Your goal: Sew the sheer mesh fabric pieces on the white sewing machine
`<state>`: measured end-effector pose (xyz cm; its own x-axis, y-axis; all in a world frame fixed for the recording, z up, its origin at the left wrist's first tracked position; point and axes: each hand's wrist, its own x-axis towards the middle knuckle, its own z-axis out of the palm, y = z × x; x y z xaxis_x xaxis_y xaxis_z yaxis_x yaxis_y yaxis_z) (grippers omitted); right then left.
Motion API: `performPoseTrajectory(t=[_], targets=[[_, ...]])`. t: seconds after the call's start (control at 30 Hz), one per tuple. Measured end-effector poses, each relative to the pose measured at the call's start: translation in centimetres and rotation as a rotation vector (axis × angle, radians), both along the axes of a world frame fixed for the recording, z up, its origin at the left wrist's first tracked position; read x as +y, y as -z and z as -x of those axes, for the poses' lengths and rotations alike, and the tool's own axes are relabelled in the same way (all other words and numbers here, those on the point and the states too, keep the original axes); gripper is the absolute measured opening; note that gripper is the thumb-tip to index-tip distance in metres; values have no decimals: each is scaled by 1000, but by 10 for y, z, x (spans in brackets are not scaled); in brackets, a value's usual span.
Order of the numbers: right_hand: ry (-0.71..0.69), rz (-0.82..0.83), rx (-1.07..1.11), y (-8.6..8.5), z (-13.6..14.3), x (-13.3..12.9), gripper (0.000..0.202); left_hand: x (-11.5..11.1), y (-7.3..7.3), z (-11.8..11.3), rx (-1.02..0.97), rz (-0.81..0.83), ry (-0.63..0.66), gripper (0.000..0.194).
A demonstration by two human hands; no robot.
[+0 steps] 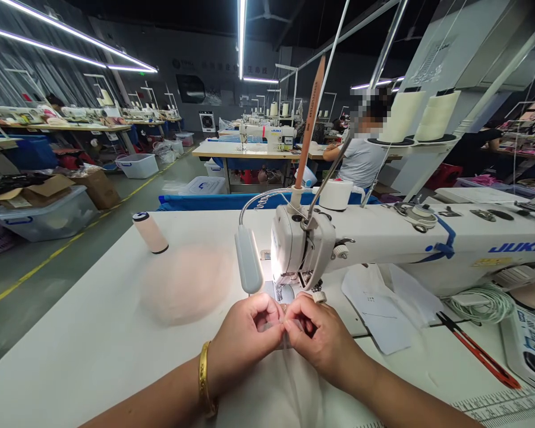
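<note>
Both my hands meet just in front of the needle area of a white sewing machine (301, 244). My left hand (255, 324), with a gold bracelet at the wrist, pinches thin pale fabric (289, 386) between thumb and fingers. My right hand (316, 333) pinches the same fabric right beside it, fingertips touching or nearly so. Below the hands the fabric hangs down toward me over the table edge. The fingers hide the exact edge being held. A grey lamp (248, 261) on a bent metal neck lights the needle area.
On the left of the white table (93, 333) lie a peach thread cone (150, 233) and a round pale fabric piece (187, 285). At right are white paper patterns (378, 315), a green cord coil (481, 303), red-handled tweezers (481, 351) and a clear ruler (503, 407). A person sits further back.
</note>
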<state>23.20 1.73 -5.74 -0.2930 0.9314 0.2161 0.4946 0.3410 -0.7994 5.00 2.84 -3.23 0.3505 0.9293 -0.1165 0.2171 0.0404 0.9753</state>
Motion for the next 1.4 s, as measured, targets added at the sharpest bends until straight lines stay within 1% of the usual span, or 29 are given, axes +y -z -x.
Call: performPoseTrajectory(t=[0.1,0.2,0.37,0.47,0.63,0.73,0.83,0.93,1.07,1.13,1.2,1.23,1.3,1.33,1.4], targets=[[6,-5,-1,1,0,0,14,-1,2,1,16,15,-23,25],[13,-25,-16,3,0,0,14,-1,3,1,27,33,-40,20],[17,-63,-24,4,0,0,14,0,2,2,38,55,5,17],[20,-58,-32,2,0,0,11,-1,1,2,51,41,7,17],[44,-65,-41,0,0,-1,9,-2,2,4,57,-11,12,22],[75,-50,-49,-1,1,0,10,0,1,6,123,-144,21,23],[98,3,-78,-1,2,2,10,3,2,8,248,-285,60,27],[106,24,-160,-1,4,6,12,6,5,7,402,-365,67,28],[84,-37,-259,1,8,10,19,6,14,4,599,-473,52,22],[93,-66,-296,2,9,11,20,6,18,4,609,-548,17,12],[114,-90,-322,3,9,11,20,5,21,5,592,-700,-3,6],[125,-103,-333,4,9,11,20,5,23,6,590,-801,12,9],[146,-133,-348,6,9,11,18,4,25,7,608,-982,80,22],[155,-148,-350,7,8,12,17,4,25,8,618,-1039,110,27],[161,-179,-354,10,6,12,14,3,26,9,635,-1077,145,30]])
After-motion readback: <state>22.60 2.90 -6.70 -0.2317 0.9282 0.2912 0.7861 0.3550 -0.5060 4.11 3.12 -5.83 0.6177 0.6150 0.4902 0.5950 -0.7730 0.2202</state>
